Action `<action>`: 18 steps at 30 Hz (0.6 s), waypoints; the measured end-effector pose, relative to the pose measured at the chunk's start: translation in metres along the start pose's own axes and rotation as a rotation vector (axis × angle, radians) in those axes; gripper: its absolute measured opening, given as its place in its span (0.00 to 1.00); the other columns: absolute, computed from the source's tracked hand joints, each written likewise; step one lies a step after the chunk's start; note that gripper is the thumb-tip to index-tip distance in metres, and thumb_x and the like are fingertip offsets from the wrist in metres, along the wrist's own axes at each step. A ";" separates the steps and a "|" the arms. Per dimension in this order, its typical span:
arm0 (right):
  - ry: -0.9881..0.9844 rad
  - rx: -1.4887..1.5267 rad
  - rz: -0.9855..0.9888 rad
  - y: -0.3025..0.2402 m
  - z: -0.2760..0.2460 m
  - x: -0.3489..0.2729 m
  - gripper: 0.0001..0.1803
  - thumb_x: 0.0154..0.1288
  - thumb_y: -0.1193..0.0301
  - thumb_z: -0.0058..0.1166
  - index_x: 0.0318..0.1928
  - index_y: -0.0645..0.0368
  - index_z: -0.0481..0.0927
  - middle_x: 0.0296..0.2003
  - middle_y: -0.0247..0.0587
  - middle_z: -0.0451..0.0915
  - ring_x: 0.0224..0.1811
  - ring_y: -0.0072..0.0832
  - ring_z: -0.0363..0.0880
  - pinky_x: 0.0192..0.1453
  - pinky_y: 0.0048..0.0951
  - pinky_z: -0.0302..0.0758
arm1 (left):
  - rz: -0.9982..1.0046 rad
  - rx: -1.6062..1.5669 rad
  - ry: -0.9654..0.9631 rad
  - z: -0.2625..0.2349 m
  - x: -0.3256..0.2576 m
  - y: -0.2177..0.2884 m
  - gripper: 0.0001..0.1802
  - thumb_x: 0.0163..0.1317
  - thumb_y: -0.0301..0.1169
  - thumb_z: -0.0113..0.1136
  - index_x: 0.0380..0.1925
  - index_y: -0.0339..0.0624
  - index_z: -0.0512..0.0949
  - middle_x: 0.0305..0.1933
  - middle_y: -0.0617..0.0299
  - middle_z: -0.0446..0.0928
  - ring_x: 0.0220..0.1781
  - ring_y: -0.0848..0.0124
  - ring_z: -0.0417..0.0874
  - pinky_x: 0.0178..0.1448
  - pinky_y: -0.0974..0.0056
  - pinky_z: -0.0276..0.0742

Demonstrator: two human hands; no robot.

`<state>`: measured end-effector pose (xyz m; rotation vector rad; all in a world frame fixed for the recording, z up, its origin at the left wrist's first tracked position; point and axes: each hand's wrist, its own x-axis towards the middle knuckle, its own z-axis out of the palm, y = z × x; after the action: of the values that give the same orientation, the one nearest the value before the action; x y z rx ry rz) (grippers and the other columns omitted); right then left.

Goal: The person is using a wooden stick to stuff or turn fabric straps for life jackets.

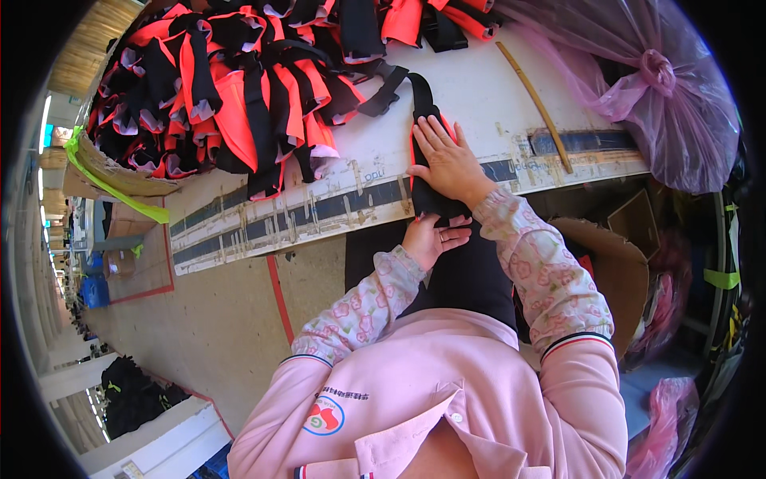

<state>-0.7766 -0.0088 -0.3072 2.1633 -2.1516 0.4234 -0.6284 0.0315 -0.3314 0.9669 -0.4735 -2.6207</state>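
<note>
In the head view, the person's right hand [448, 164] is lying flat, with the fingers extended and close together and the thumb spread to the side, on a narrow black fabric piece with orange edges [432, 199]. The hand presses from above and does not grasp. This piece lies at the front edge of the white worktable [479, 92]; its black strap end points away from the person, and its near end hangs over the edge.

The left hand [431, 241] is below this edge, with the palm turned upward and the fingers partly extended, at the hanging end. I cannot tell if it pinches the fabric or only touches it.

To the left of the piece there is a large heap of black and orange fabric pieces [223, 100], and a dark grey strap [387, 92] reaches out from it. On the right, a thin wooden strip [536, 112] lies slanting, near a knotted, translucent pink-purple plastic bag [682, 112].
</note>
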 end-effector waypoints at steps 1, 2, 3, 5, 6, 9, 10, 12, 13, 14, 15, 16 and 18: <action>0.003 -0.008 0.004 -0.001 0.001 0.000 0.41 0.62 0.43 0.36 0.66 0.60 0.53 0.68 0.43 0.51 0.72 0.36 0.43 0.71 0.49 0.39 | -0.057 -0.056 0.013 0.000 0.000 0.001 0.16 0.66 0.33 0.38 0.48 0.33 0.64 0.48 0.41 0.74 0.43 0.51 0.80 0.53 0.49 0.74; 0.036 -0.006 0.004 -0.003 0.001 0.000 0.41 0.62 0.43 0.37 0.65 0.60 0.55 0.67 0.43 0.52 0.72 0.35 0.44 0.70 0.51 0.39 | -0.112 -0.112 0.021 0.003 0.002 0.002 0.17 0.66 0.33 0.37 0.47 0.32 0.65 0.48 0.42 0.74 0.43 0.52 0.80 0.53 0.49 0.74; 0.069 -0.006 0.004 -0.001 0.000 0.000 0.40 0.61 0.43 0.39 0.64 0.60 0.58 0.67 0.43 0.54 0.71 0.35 0.44 0.70 0.53 0.40 | -0.113 -0.109 0.005 0.003 0.003 0.001 0.17 0.66 0.33 0.37 0.47 0.32 0.65 0.48 0.42 0.74 0.43 0.52 0.80 0.53 0.49 0.74; 0.042 0.099 0.017 0.000 -0.008 -0.006 0.38 0.60 0.46 0.43 0.63 0.61 0.60 0.66 0.43 0.55 0.71 0.36 0.46 0.69 0.55 0.41 | -0.065 0.028 0.045 -0.003 0.004 -0.004 0.17 0.67 0.37 0.38 0.46 0.35 0.68 0.48 0.44 0.75 0.40 0.54 0.81 0.52 0.50 0.75; 0.012 0.223 0.019 -0.004 -0.016 -0.005 0.37 0.59 0.48 0.47 0.61 0.62 0.62 0.65 0.43 0.57 0.70 0.37 0.48 0.69 0.56 0.42 | -0.053 0.027 0.033 -0.006 0.003 -0.003 0.17 0.67 0.37 0.38 0.46 0.35 0.68 0.48 0.44 0.75 0.40 0.54 0.81 0.52 0.50 0.75; 0.385 0.084 0.250 0.043 -0.053 -0.025 0.26 0.53 0.68 0.53 0.55 0.57 0.68 0.54 0.45 0.69 0.61 0.40 0.63 0.61 0.48 0.60 | -0.034 0.118 0.015 -0.018 0.002 -0.003 0.17 0.65 0.42 0.45 0.37 0.40 0.74 0.49 0.47 0.75 0.34 0.63 0.82 0.51 0.53 0.76; 0.423 -0.077 0.410 0.072 -0.062 -0.040 0.25 0.49 0.72 0.52 0.52 0.54 0.70 0.47 0.42 0.73 0.53 0.38 0.69 0.55 0.44 0.64 | -0.024 0.110 0.009 -0.012 0.003 -0.002 0.17 0.65 0.42 0.45 0.37 0.40 0.74 0.49 0.47 0.75 0.34 0.63 0.82 0.51 0.53 0.76; 0.217 -0.415 0.721 0.123 -0.057 -0.073 0.18 0.51 0.70 0.51 0.46 0.53 0.72 0.41 0.40 0.75 0.47 0.39 0.73 0.49 0.44 0.68 | -0.002 0.200 -0.029 0.001 0.001 -0.005 0.17 0.66 0.43 0.44 0.37 0.41 0.75 0.48 0.48 0.76 0.33 0.64 0.82 0.50 0.55 0.76; 0.008 -0.413 0.792 0.132 -0.060 -0.078 0.13 0.55 0.70 0.48 0.43 0.54 0.73 0.39 0.42 0.75 0.45 0.38 0.75 0.44 0.43 0.72 | 0.004 0.198 -0.030 0.001 0.001 -0.005 0.17 0.66 0.43 0.44 0.37 0.41 0.75 0.48 0.48 0.76 0.33 0.64 0.82 0.50 0.55 0.76; 0.015 -0.413 0.782 0.136 -0.059 -0.078 0.13 0.55 0.70 0.48 0.43 0.54 0.73 0.39 0.42 0.75 0.45 0.38 0.75 0.44 0.43 0.72 | 0.017 0.198 -0.012 0.002 0.002 -0.008 0.18 0.66 0.44 0.44 0.36 0.41 0.75 0.47 0.48 0.77 0.32 0.64 0.82 0.49 0.56 0.77; 0.013 -0.421 0.710 0.138 -0.058 -0.075 0.11 0.56 0.71 0.47 0.41 0.55 0.73 0.38 0.42 0.75 0.43 0.38 0.76 0.42 0.41 0.74 | 0.032 0.200 0.006 0.003 0.002 -0.008 0.18 0.66 0.44 0.44 0.36 0.41 0.75 0.46 0.48 0.77 0.30 0.65 0.82 0.47 0.56 0.78; 0.015 -0.430 0.637 0.140 -0.058 -0.071 0.09 0.57 0.72 0.46 0.39 0.56 0.73 0.37 0.43 0.75 0.42 0.38 0.76 0.40 0.40 0.75 | 0.051 0.200 0.004 0.002 0.001 -0.007 0.18 0.66 0.44 0.44 0.36 0.41 0.75 0.46 0.48 0.77 0.30 0.65 0.82 0.47 0.56 0.78; 0.058 -0.358 0.637 0.148 -0.058 -0.073 0.06 0.56 0.75 0.47 0.36 0.58 0.73 0.35 0.46 0.75 0.40 0.40 0.77 0.39 0.39 0.76 | 0.090 0.220 -0.006 0.003 0.001 -0.007 0.18 0.66 0.44 0.45 0.36 0.41 0.75 0.44 0.48 0.78 0.28 0.67 0.82 0.41 0.59 0.80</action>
<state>-0.9304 0.0720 -0.2911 1.2459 -2.5987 0.1037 -0.6322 0.0385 -0.3326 0.9781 -0.8020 -2.5301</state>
